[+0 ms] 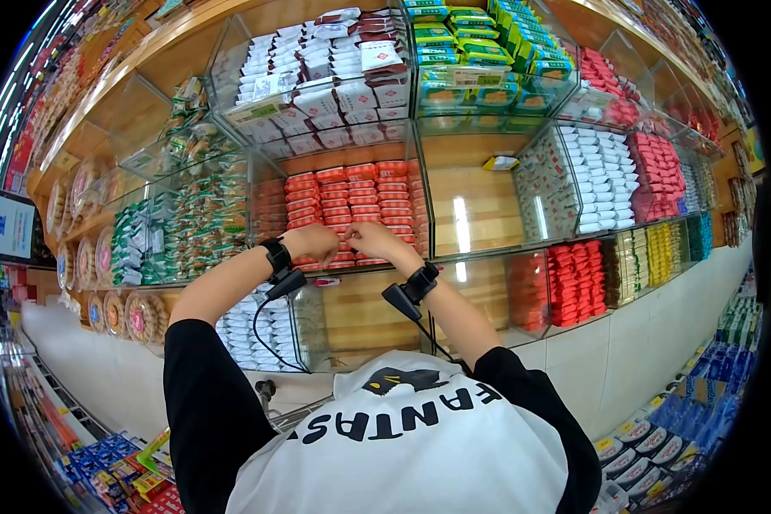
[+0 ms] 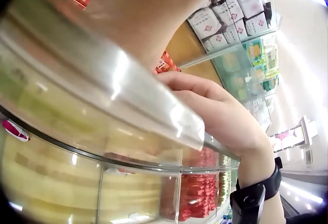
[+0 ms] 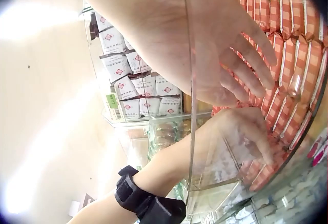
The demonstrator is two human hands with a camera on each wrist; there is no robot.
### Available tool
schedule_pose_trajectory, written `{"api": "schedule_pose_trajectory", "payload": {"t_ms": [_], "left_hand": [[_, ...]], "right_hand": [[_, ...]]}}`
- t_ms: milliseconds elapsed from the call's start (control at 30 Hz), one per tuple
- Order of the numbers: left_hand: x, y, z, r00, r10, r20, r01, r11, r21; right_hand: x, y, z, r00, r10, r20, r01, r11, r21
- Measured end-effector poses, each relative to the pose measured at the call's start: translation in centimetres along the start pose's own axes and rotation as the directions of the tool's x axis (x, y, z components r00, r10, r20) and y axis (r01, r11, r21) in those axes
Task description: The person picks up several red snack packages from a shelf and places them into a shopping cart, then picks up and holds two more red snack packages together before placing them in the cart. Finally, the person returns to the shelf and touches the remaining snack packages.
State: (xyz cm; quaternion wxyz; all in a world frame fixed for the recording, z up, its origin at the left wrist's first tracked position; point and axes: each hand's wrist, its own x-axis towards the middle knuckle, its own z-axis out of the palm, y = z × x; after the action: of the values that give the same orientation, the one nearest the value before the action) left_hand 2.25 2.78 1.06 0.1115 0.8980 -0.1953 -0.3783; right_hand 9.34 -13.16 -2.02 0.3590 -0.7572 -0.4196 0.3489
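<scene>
Both hands are over a clear bin of red wrapped snack packets (image 1: pixel 351 193), stacked in rows. My left hand (image 1: pixel 317 244) is at the bin's front left, bent downward with its fingers low over the packets; the right wrist view shows the left hand (image 3: pixel 246 126) through the clear wall. My right hand (image 1: pixel 377 242) is just to its right. Its fingers (image 3: pixel 253 62) are spread loosely along the red packets (image 3: pixel 292 65), and no packet is seen lifted in them. In the left wrist view, my right hand (image 2: pixel 210 106) reaches over the bin's front edge.
Behind stand bins of white packets (image 1: pixel 317 64) and green packets (image 1: pixel 488 43). Clear dividers (image 1: pixel 426 188) flank the red bin. A lone yellow-and-white packet (image 1: pixel 500 163) lies in the bin to the right. Below is a lower row with white packets (image 1: pixel 261 330) and red packets (image 1: pixel 576 283).
</scene>
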Motion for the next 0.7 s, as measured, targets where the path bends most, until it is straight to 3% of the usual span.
{"api": "schedule_pose_trajectory", "payload": {"t_ms": [67,167,700], "left_hand": [[-0.04,-0.36,0.03,0.999,0.031,-0.019,-0.032,0.999,-0.017],[0.02,-0.77,0.25,0.998,-0.034,0.044,0.037,0.996,-0.078],[-0.43,-0.09,-0.04,1.0,-0.025,-0.009,0.025,1.0,0.008]], "right_hand": [[-0.02,0.03,0.0,1.0,-0.009,0.004,0.009,1.0,-0.002],[0.04,0.01,0.07,1.0,-0.002,0.0,0.002,1.0,0.007],[-0.04,-0.03,0.0,1.0,0.01,0.022,-0.01,1.0,0.022]]}}
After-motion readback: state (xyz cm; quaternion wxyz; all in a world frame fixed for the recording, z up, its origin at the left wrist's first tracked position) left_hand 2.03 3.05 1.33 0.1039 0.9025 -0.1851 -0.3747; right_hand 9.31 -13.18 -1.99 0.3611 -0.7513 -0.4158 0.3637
